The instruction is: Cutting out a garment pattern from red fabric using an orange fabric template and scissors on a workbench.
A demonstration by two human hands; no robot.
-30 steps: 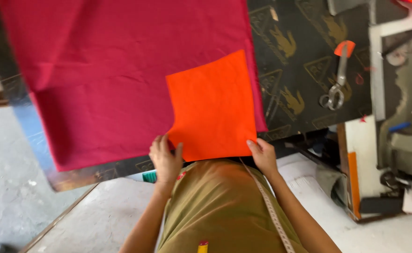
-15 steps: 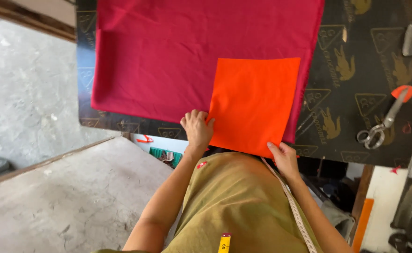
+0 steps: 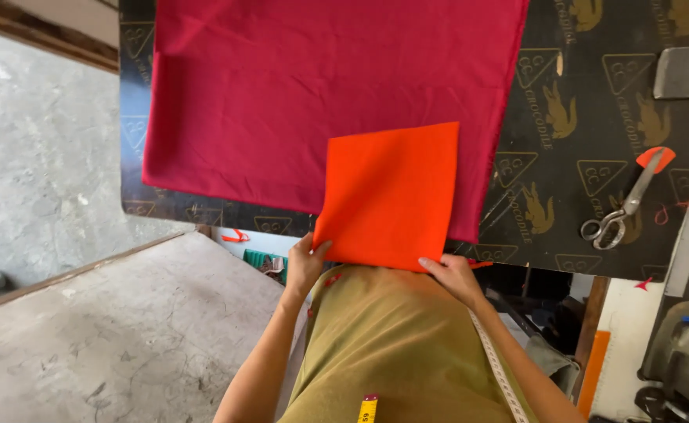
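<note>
Two hands pinch the near edge of a square orange cloth piece: the left hand grips its near-left corner with fingers curled, and the right hand holds the near-right corner. This orange piece lies over a large crimson fabric sheet spread on a dark patterned worktable. Metal scissors rest well apart on the right.

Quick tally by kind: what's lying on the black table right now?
Cloth pieces: 2, the crimson cloth and the orange piece held at its near edge by the left hand and right hand
Scissors: 1
Total: 3
</note>
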